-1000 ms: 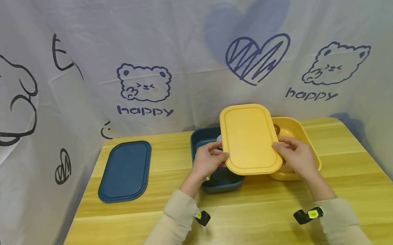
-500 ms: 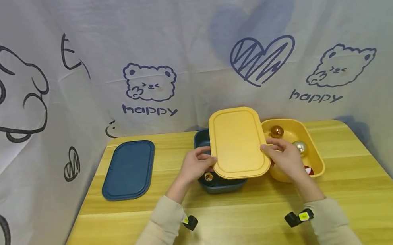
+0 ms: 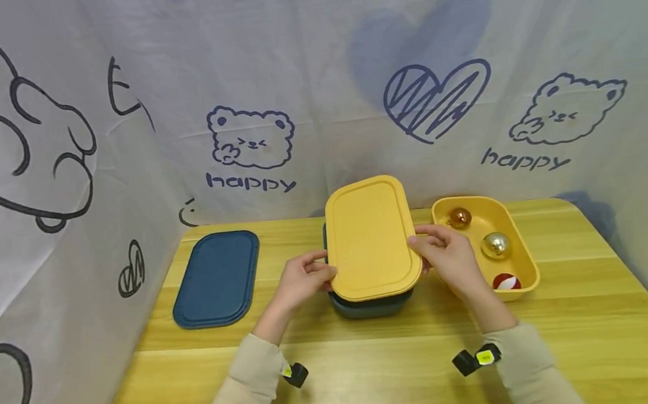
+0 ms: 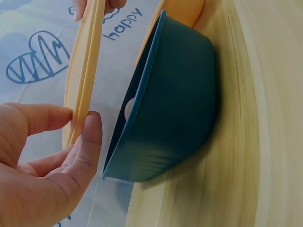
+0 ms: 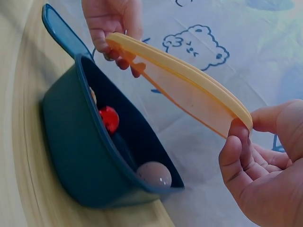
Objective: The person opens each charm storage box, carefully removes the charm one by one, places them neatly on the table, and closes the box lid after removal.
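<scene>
Both hands hold a yellow lid [image 3: 371, 240] by its long sides, a gap above the dark blue box [image 3: 370, 307]. My left hand [image 3: 304, 278] pinches the left edge between thumb and fingers. On the opposite edge, my right hand [image 3: 447, 256] pinches the lid the same way. In the right wrist view, the lid tilts over the open blue box, where a red ball [image 5: 109, 119] and a pale ball [image 5: 154, 174] show inside. From the head view the lid covers most of that box.
Right of the blue box stands an open yellow box [image 3: 482, 218] with a copper ball [image 3: 459, 217], a gold ball [image 3: 496, 246] and a red-and-white ball [image 3: 507, 282]. A blue lid [image 3: 217, 279] lies flat on the table's left. A printed cloth [image 3: 341, 141] hangs behind.
Both hands have carried the yellow lid leftward, from between the two boxes to over the blue one. The lid has turned slightly, and the yellow box's contents have come into view.
</scene>
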Demonstrator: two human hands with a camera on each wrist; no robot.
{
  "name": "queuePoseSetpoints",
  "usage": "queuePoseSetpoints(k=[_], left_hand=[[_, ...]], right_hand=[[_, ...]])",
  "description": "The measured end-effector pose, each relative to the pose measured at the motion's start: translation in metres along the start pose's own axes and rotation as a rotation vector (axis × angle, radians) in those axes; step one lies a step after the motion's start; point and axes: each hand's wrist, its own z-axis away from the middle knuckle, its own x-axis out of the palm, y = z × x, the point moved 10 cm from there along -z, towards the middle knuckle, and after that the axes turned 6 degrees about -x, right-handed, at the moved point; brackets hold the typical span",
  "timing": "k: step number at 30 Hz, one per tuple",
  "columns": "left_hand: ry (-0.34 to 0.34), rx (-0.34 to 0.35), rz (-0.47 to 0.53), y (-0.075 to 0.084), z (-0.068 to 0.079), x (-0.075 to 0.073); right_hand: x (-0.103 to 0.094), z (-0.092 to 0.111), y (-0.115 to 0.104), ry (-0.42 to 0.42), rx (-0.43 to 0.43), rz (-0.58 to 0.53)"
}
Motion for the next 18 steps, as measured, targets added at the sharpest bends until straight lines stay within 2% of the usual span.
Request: queuePoseSetpoints(k=[6, 18], left_hand=[[0.007, 0.009, -0.032, -0.006, 0.001, -0.012], [0.012, -0.007, -0.059, -0.017, 0.009, -0.025]], right_hand=[[0.016, -0.001, -0.005, -0.032, -0.003, -0.084], [0.047, -0.003, -0.017, -0.094, -0.014, -0.2]])
